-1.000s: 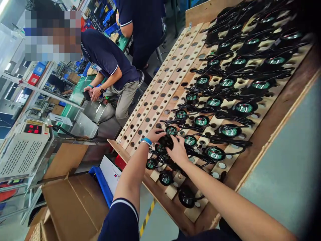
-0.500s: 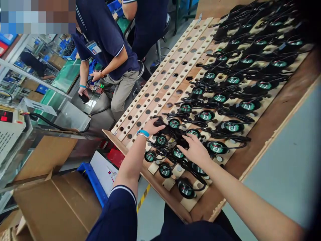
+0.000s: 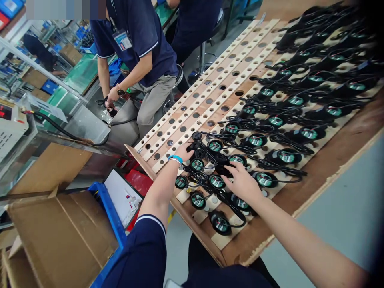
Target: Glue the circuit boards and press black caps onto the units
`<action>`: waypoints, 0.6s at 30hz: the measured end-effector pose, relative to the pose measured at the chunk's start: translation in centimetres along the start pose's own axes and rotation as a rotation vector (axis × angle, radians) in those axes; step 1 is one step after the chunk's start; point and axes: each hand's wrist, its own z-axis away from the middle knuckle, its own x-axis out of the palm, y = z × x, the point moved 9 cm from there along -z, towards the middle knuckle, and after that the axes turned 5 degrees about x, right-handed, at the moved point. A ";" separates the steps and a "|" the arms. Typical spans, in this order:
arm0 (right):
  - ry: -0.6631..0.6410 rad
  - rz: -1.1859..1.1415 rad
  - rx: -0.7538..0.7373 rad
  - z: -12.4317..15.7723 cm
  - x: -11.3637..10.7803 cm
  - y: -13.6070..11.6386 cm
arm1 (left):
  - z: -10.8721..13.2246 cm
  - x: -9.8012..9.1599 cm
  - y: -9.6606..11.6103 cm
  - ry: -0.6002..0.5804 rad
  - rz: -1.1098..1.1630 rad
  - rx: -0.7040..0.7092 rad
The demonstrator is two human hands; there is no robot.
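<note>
Hard to make out the small black part [image 3: 196, 136], partly covered by the left hand [image 3: 182, 153]. Impossible to judge contact between the right hand [image 3: 244, 185] and the black housing [image 3: 222, 159] beneath. Too dark to see into the far right corner of the wooden tray [image 3: 325, 174]. Impossible to read the tiny print on the badge [image 3: 122, 41] of the co-worker [image 3: 142, 28], or the blurred red display [image 3: 5, 112], cut by the left edge.

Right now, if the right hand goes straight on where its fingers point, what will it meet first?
The right hand would most likely meet the black part just ahead of it; depth is unclear, so it may already be touching it.
</note>
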 end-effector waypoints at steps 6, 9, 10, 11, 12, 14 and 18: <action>0.005 -0.041 -0.054 1.0 -1.2 0.5 | -1.0 0.9 1.1 -0.013 -0.002 0.006; -0.001 -0.074 -0.084 1.8 -1.8 0.7 | -1.8 1.2 1.5 -0.073 0.024 -0.014; -0.003 -0.088 -0.093 2.1 -2.1 0.8 | -1.9 1.1 1.5 -0.081 0.034 -0.028; -0.002 -0.109 -0.102 2.4 -2.4 0.8 | -1.9 1.0 1.4 -0.078 0.047 -0.040; 0.003 -0.139 -0.111 2.7 -2.8 0.8 | -1.7 0.8 1.4 -0.066 0.063 -0.050; 0.028 -0.215 -0.137 3.5 -3.9 0.8 | -1.2 0.2 1.3 -0.012 0.106 -0.065; 0.053 -0.365 -0.213 6.4 -6.4 0.5 | 3.0 -2.1 1.4 0.209 0.207 -0.159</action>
